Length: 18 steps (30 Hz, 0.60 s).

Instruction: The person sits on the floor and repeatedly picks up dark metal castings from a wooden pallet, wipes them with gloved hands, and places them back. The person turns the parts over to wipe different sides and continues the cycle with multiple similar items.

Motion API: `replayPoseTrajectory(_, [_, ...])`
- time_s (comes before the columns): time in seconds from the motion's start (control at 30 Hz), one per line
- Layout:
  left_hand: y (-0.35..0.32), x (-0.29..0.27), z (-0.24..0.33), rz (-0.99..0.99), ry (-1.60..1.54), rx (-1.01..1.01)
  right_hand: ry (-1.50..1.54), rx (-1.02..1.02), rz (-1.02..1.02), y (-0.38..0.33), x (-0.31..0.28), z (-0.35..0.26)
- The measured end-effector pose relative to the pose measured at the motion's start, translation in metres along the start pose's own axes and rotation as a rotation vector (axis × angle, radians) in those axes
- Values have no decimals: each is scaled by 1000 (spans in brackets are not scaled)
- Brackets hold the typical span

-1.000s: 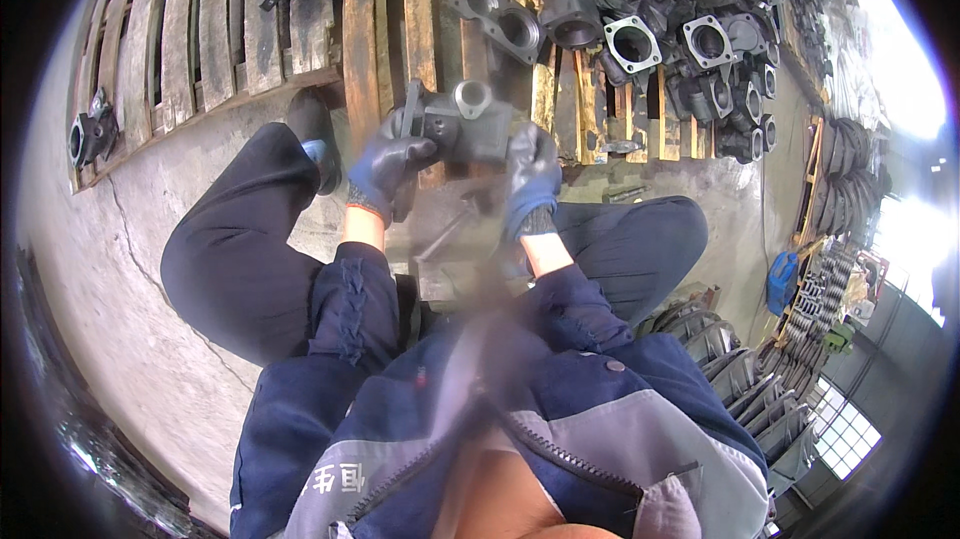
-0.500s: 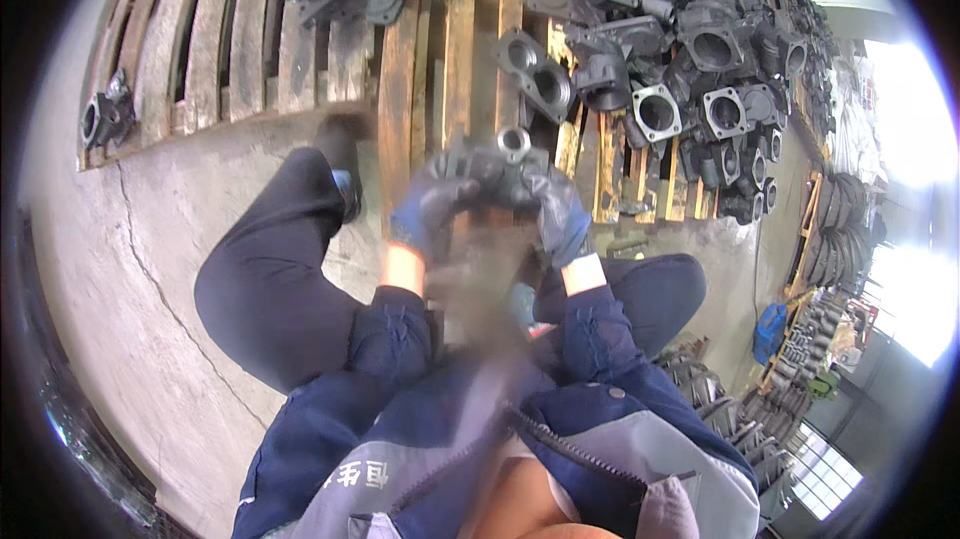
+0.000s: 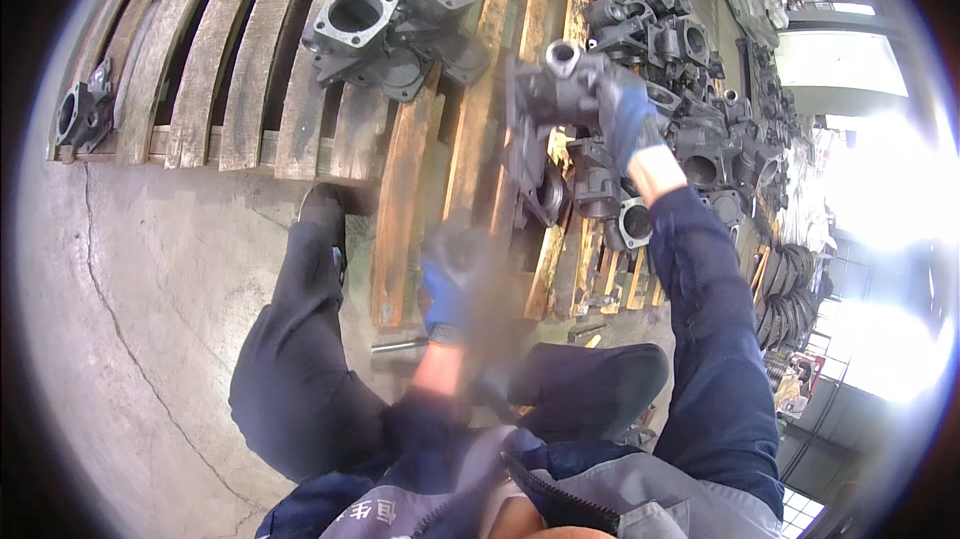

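Observation:
My right hand (image 3: 626, 121), in a blue and grey work glove, grips a dark cast-metal valve housing (image 3: 562, 97) by its right end. A round port points up on the housing. It is held out over the wooden pallet, beside other castings. My left hand (image 3: 450, 264), gloved too, is lower and nearer to me, apart from the housing. Motion blur smears its fingers, so what they hold, if anything, cannot be made out. Below the held housing, a flanged casting (image 3: 548, 197) lies at the pallet's slats.
Several similar castings (image 3: 705, 129) are heaped on the right. A smaller group (image 3: 358, 17) sits on the pallet (image 3: 245, 69) at the far left. One casting (image 3: 84, 119) stands at its left end. A metal bar (image 3: 397, 346) is near my left wrist.
The housing, held between both hands before, has moved away from me and right in my right hand. My left hand has let go of it and come back nearer. The view has shifted.

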<state>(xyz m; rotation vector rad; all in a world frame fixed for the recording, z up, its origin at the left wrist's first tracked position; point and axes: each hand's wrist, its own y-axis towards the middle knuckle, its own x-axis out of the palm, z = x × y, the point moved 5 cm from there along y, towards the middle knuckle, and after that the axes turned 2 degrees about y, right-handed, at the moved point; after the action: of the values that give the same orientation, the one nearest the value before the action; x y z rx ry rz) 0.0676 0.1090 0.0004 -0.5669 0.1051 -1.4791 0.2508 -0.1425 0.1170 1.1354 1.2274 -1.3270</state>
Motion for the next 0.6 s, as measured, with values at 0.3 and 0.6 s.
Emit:
replayPoseTrajectory(0.3, [-11,7,-8,-122,-154,-295,390,72,211,132,35,0])
replayPoseTrajectory(0.6, [-7,8,-32,-251,14,-153,696,116,39,55,13,16])
